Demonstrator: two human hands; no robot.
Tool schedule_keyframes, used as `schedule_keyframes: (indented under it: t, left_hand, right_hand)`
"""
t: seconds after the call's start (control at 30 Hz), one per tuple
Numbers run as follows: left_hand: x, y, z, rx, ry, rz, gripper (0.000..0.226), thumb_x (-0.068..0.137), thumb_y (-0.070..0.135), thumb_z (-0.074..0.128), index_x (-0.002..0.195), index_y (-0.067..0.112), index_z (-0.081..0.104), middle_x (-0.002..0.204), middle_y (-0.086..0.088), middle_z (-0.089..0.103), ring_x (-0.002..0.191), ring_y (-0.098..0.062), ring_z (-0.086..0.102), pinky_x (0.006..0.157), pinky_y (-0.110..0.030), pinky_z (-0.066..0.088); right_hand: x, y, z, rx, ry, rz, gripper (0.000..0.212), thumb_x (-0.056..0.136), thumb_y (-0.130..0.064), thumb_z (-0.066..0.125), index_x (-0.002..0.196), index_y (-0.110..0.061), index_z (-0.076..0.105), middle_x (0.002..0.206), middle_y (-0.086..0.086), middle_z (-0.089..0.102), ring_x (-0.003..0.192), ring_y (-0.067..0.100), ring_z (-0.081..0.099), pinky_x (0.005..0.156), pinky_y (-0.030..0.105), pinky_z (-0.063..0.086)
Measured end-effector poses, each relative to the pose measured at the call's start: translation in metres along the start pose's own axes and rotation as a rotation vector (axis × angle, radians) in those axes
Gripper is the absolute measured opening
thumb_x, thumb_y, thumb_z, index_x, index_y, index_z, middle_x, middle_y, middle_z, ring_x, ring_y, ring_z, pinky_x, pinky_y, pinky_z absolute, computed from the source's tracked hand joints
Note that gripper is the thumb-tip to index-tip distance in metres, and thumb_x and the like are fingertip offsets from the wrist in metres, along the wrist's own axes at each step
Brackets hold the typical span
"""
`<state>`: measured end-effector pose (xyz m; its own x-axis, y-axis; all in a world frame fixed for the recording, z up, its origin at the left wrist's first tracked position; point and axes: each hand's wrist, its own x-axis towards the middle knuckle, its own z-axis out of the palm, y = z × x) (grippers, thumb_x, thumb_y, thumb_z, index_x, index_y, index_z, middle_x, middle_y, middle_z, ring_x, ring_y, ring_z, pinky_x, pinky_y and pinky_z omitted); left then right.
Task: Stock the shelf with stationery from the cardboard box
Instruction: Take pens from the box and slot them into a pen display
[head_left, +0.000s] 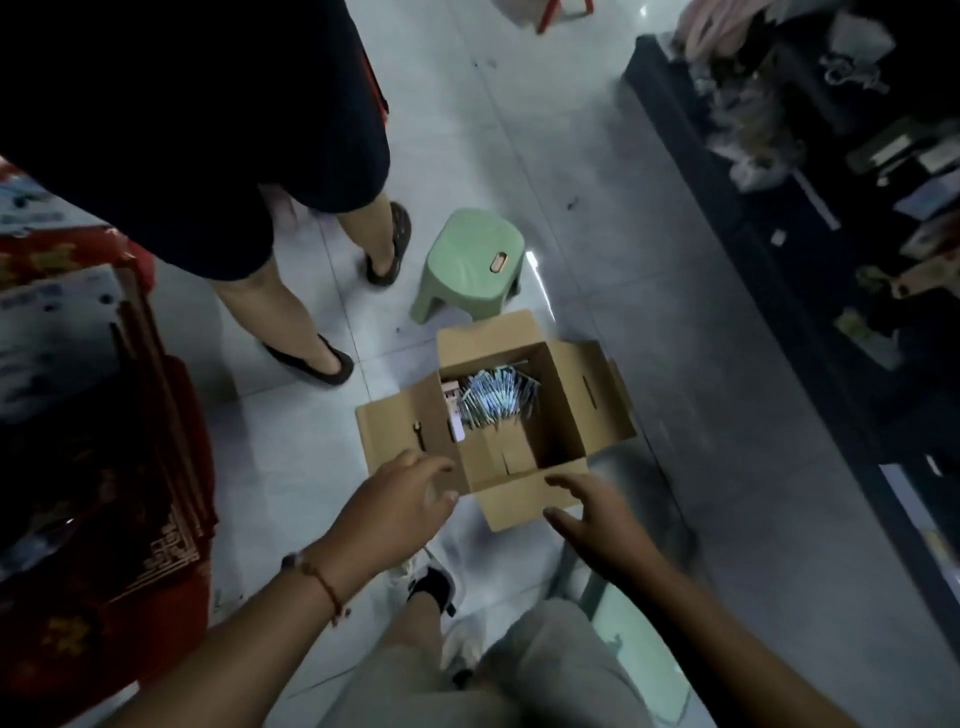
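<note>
An open cardboard box (563, 395) stands on the tiled floor in front of me, its flaps folded outward. Inside lies a fan of blue-white stationery packs (496, 397) and a pink pack (453, 410) against the left wall. My left hand (402, 501) hovers over the box's left flap, fingers loosely spread and empty. My right hand (592, 512) reaches over the near flap, fingers spread, holding nothing. The dark shelf (779, 218) with assorted goods runs along the right side.
A green plastic stool (470, 262) stands just beyond the box. Another person's legs (291, 312) in dark sandals are to the left of it. Red packaged goods (104, 467) are stacked at the left. My own legs and shoes fill the bottom.
</note>
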<state>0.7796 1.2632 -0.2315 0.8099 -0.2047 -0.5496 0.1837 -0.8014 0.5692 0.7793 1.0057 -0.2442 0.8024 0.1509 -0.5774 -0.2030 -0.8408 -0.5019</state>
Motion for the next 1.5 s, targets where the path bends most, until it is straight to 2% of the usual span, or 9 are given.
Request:
schedule_keyframes:
  t: [0.23, 0.47, 0.6, 0.7, 0.77, 0.83, 0.97, 1.3, 1.5]
  left_hand:
    - [0.179, -0.008, 0.031, 0.073, -0.154, -0.072, 0.043, 0.097, 0.034, 0.048, 0.138, 0.024, 0.048, 0.134, -0.006, 0.049, 0.115, -0.026, 0.053, 0.089, -0.034, 0.048]
    - [0.374, -0.069, 0.164, -0.002, -0.155, -0.174, 0.040, 0.098, 0.030, 0.046, 0.137, 0.021, 0.051, 0.131, -0.004, 0.057, 0.105, -0.020, 0.060, 0.083, -0.032, 0.051]
    - [0.487, -0.124, 0.270, -0.176, -0.128, -0.362, 0.038, 0.100, 0.036, 0.046, 0.132, 0.017, 0.053, 0.087, -0.001, 0.062, 0.064, -0.014, 0.054, 0.052, -0.026, 0.037]
    - [0.560, -0.160, 0.334, -0.243, -0.003, -0.506, 0.040, 0.099, 0.044, 0.047, 0.122, 0.012, 0.055, 0.080, 0.001, 0.055, 0.070, -0.016, 0.055, 0.062, -0.028, 0.039]
    - [0.597, -0.178, 0.365, -0.177, 0.106, -0.525, 0.052, 0.097, 0.049, 0.049, 0.135, 0.012, 0.048, 0.113, -0.005, 0.061, 0.100, -0.024, 0.061, 0.080, -0.032, 0.045]
    - [0.624, -0.191, 0.386, -0.072, 0.190, -0.548, 0.063, 0.095, 0.053, 0.050, 0.141, 0.011, 0.041, 0.140, -0.012, 0.048, 0.119, -0.033, 0.054, 0.085, -0.038, 0.045]
    - [0.652, -0.203, 0.406, 0.085, 0.309, -0.562, 0.071, 0.092, 0.058, 0.053, 0.137, 0.006, 0.036, 0.137, -0.017, 0.046, 0.112, -0.035, 0.058, 0.071, -0.035, 0.040]
    - [0.669, -0.191, 0.411, 0.203, 0.256, -0.569, 0.064, 0.089, 0.044, 0.061, 0.136, 0.006, 0.039, 0.128, -0.017, 0.052, 0.105, -0.031, 0.060, 0.067, -0.033, 0.038]
    - [0.656, -0.195, 0.406, -0.048, 0.355, -0.480, 0.041, 0.096, 0.025, 0.053, 0.130, 0.007, 0.038, 0.074, -0.003, 0.059, 0.056, -0.016, 0.055, 0.044, -0.025, 0.027]
  right_hand:
    - [0.147, 0.051, 0.012, -0.033, -0.085, 0.124, 0.046, 0.093, -0.031, 0.061, 0.138, -0.024, 0.052, 0.137, -0.002, 0.053, 0.121, 0.015, 0.052, 0.096, 0.028, 0.042]
    - [0.348, 0.171, 0.101, 0.100, -0.114, 0.181, 0.045, 0.094, -0.030, 0.061, 0.138, -0.024, 0.051, 0.134, -0.001, 0.055, 0.113, 0.014, 0.058, 0.093, 0.030, 0.049]
    - [0.457, 0.255, 0.171, 0.255, -0.105, 0.269, 0.044, 0.095, -0.026, 0.060, 0.138, -0.019, 0.052, 0.131, 0.001, 0.059, 0.115, 0.014, 0.056, 0.095, 0.030, 0.045]
    - [0.526, 0.303, 0.214, 0.352, -0.063, 0.294, 0.037, 0.095, -0.026, 0.059, 0.130, -0.015, 0.058, 0.125, 0.005, 0.065, 0.114, 0.020, 0.060, 0.100, 0.038, 0.047]
    - [0.565, 0.326, 0.237, 0.366, -0.029, 0.302, 0.033, 0.096, -0.027, 0.057, 0.125, -0.013, 0.061, 0.117, 0.007, 0.066, 0.107, 0.022, 0.062, 0.098, 0.042, 0.049]
    - [0.596, 0.343, 0.256, 0.338, -0.007, 0.309, 0.023, 0.096, -0.027, 0.054, 0.108, -0.010, 0.065, 0.091, 0.007, 0.063, 0.089, 0.020, 0.060, 0.082, 0.034, 0.048]
    - [0.638, 0.362, 0.281, 0.239, 0.086, 0.393, 0.032, 0.094, -0.037, 0.056, 0.089, -0.007, 0.064, 0.077, 0.007, 0.062, 0.070, 0.024, 0.061, 0.055, 0.025, 0.035]
    - [0.654, 0.362, 0.268, 0.303, -0.007, 0.379, 0.028, 0.093, -0.032, 0.063, 0.084, -0.005, 0.068, 0.071, 0.008, 0.066, 0.062, 0.021, 0.062, 0.055, 0.027, 0.044]
    - [0.650, 0.360, 0.272, 0.253, -0.014, 0.333, 0.026, 0.088, -0.024, 0.065, 0.071, -0.006, 0.061, 0.059, 0.007, 0.056, 0.054, 0.021, 0.054, 0.053, 0.025, 0.037]
